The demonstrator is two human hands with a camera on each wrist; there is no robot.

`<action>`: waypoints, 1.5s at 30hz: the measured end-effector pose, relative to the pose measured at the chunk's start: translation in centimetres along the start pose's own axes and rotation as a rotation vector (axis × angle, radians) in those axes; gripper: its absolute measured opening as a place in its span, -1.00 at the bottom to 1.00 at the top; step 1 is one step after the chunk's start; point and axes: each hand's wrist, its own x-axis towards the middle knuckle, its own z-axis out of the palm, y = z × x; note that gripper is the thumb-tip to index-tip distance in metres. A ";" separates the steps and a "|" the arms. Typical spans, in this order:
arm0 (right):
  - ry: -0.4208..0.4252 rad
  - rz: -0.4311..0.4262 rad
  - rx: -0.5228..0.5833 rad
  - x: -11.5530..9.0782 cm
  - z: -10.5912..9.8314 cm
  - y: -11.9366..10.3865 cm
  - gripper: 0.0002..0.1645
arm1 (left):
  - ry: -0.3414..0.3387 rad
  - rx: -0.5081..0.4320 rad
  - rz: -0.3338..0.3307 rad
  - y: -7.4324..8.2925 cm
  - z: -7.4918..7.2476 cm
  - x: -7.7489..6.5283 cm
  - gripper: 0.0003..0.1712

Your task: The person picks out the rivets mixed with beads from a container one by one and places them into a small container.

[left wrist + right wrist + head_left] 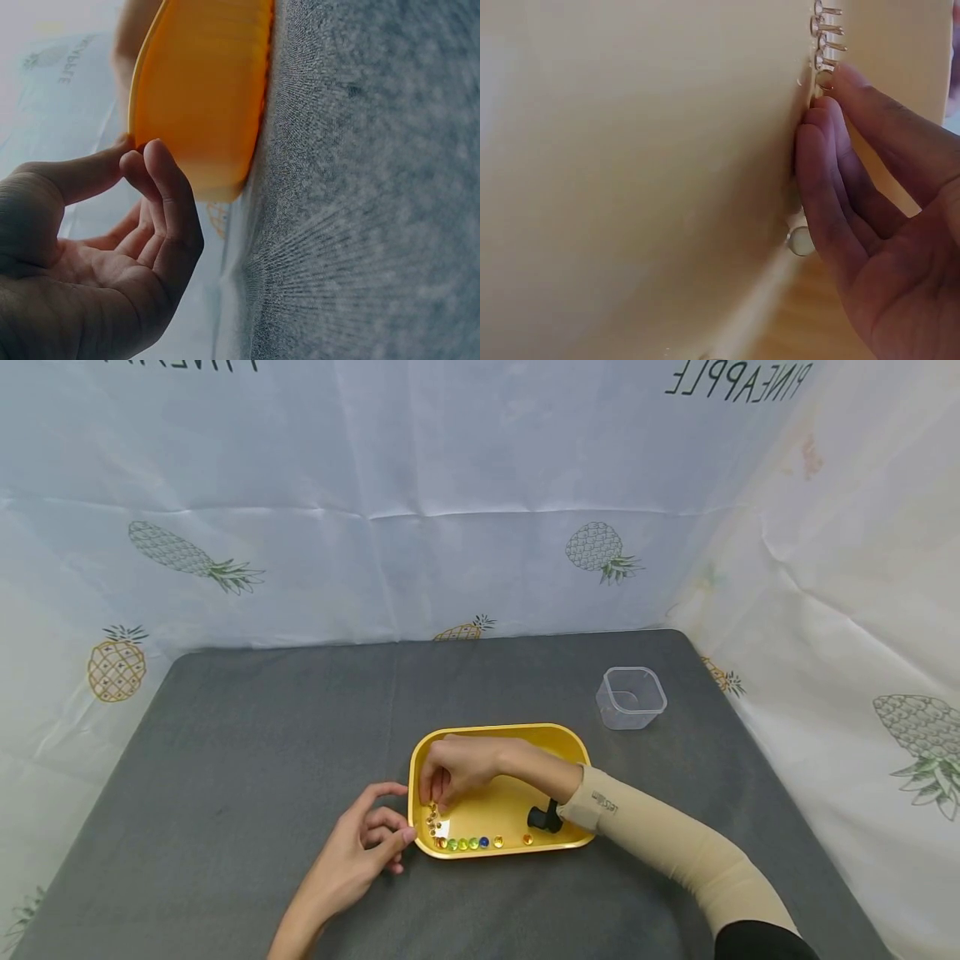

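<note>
In the head view, a yellow tray (517,789) holds small gold thumbtacks (431,821) along its left wall and glass marbles (462,843) in green, blue and amber along its near wall. My right hand (465,766) reaches into the tray's left end. Between its thumb and fingertips it pinches a gold thumbtack (825,79), partly hidden, beside a row of others whose pins stick out. A pale marble (801,241) shows below the fingers. Outside the tray's left end, my left hand (360,852) touches the rim with thumb and fingertips, the fingers loosely bent.
A clear plastic box (632,697) stands behind the tray to the right. Dark grey cloth (285,760) covers the table. Pineapple-print curtains (450,460) hang at the back and sides. A black wrist camera (545,817) hangs over the tray's right end.
</note>
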 end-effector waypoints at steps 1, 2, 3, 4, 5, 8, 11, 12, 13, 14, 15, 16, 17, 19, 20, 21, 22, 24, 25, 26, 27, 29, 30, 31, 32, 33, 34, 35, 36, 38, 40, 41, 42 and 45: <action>-0.002 0.000 0.004 0.0 0.0 0.1 -0.79 | -0.001 -0.001 0.001 0.0 0.0 0.0 -0.37; -0.004 0.001 0.009 0.0 0.0 0.1 -0.79 | -0.001 -0.002 0.001 0.0 0.0 0.0 -0.37; -0.007 0.002 0.016 0.1 0.1 0.2 -0.79 | -0.001 -0.002 0.000 0.0 0.0 0.0 -0.37; -0.008 0.002 0.022 0.1 0.1 0.3 -0.79 | -0.001 -0.003 -0.001 0.0 0.0 0.0 -0.36; -0.009 0.003 0.028 0.1 0.1 0.3 -0.79 | -0.001 -0.003 -0.002 0.0 0.0 0.1 -0.36; -0.001 0.009 0.037 0.1 0.2 0.3 -0.80 | 0.000 -0.003 -0.006 0.0 0.0 0.1 -0.36; 0.015 0.018 0.043 0.2 0.4 0.3 -0.82 | 0.002 -0.004 -0.009 -0.1 0.0 0.1 -0.36; 0.021 0.021 0.044 0.3 0.5 0.2 -0.83 | 0.003 -0.005 -0.009 -0.1 0.0 0.1 -0.36; 0.026 0.024 0.046 0.3 0.6 0.2 -0.83 | 0.003 -0.005 -0.009 -0.1 0.0 0.1 -0.36; 0.030 0.025 0.048 0.4 0.6 0.2 -0.84 | 0.003 -0.007 -0.010 -0.1 0.0 0.1 -0.36; 0.034 0.027 0.048 0.4 0.7 0.2 -0.84 | 0.004 -0.010 -0.011 -0.1 0.0 0.1 -0.36; 0.039 0.028 0.050 0.4 0.8 0.2 -0.85 | 0.004 -0.010 -0.011 -0.1 0.0 0.2 -0.36; 0.042 0.027 0.049 0.5 0.8 0.2 -0.86 | 0.005 -0.010 -0.012 -0.1 0.0 0.2 -0.36; 0.048 0.027 0.048 0.5 0.9 0.2 -0.87 | 0.007 -0.010 -0.014 -0.1 -0.1 0.2 -0.36; 0.049 0.027 0.045 0.5 0.9 0.2 -0.88 | 0.007 -0.009 -0.015 -0.2 -0.1 0.2 -0.36; 0.052 0.027 0.046 0.5 1.0 0.2 -0.88 | 0.007 -0.008 -0.015 -0.2 -0.1 0.2 -0.36; 0.054 0.028 0.046 0.5 1.0 0.2 -0.89 | 0.006 -0.007 -0.014 -0.2 -0.1 0.2 -0.36; 0.059 0.029 0.046 0.5 1.1 0.2 -0.90 | 0.005 -0.008 -0.011 -0.2 -0.1 0.2 -0.36; 0.062 0.030 0.047 0.5 1.1 0.2 -0.90 | 0.004 -0.009 -0.010 -0.2 -0.1 0.2 -0.36; 0.064 0.031 0.047 0.5 1.2 0.2 -0.91 | 0.004 -0.009 -0.008 -0.2 0.0 0.2 -0.36; 0.066 0.031 0.045 0.5 1.2 0.2 -0.92 | 0.004 -0.009 -0.008 -0.2 0.0 0.2 -0.36; 0.069 0.031 0.044 0.5 1.2 0.2 -0.93 | 0.004 -0.008 -0.009 -0.2 0.0 0.2 -0.36; 0.068 0.032 0.044 0.5 1.2 0.2 -0.93 | 0.004 -0.009 -0.010 -0.2 0.0 0.1 -0.35; 0.067 0.033 0.045 0.5 1.3 0.2 -0.93 | 0.004 -0.010 -0.012 -0.2 0.0 0.1 -0.35; 0.065 0.035 0.048 0.5 1.3 0.2 -0.93 | 0.003 -0.011 -0.015 -0.2 0.0 0.1 -0.35; 0.064 0.035 0.050 0.5 1.3 0.1 -0.94 | 0.002 -0.012 -0.017 -0.3 0.0 0.1 -0.35; 0.062 0.035 0.055 0.5 1.3 0.1 -0.94 | 0.001 -0.014 -0.018 -0.3 0.0 0.1 -0.35; 0.061 0.035 0.053 0.5 1.3 0.1 -0.94 | 0.001 -0.017 -0.018 -0.3 0.0 0.0 -0.35; 0.059 0.034 0.052 0.4 1.3 0.1 -0.94 | 0.001 -0.019 -0.018 -0.3 0.0 0.0 -0.35; 0.058 0.030 0.047 0.4 1.2 0.1 -0.95 | 0.003 -0.022 -0.015 -0.3 0.0 0.0 -0.35; 0.054 0.027 0.034 0.3 1.1 0.1 -0.94 | 0.003 -0.024 -0.011 -0.3 0.0 0.0 -0.35; 0.050 0.028 0.028 0.3 1.1 0.1 -0.95 | 0.004 -0.024 -0.011 -0.3 0.0 0.1 -0.35; 0.047 0.028 0.023 0.3 1.0 0.1 -0.96 | 0.004 -0.025 -0.011 -0.3 0.0 0.1 -0.35; 0.040 0.036 0.006 0.2 0.9 0.2 -0.95 | 0.000 -0.024 -0.014 -0.3 0.0 0.2 -0.35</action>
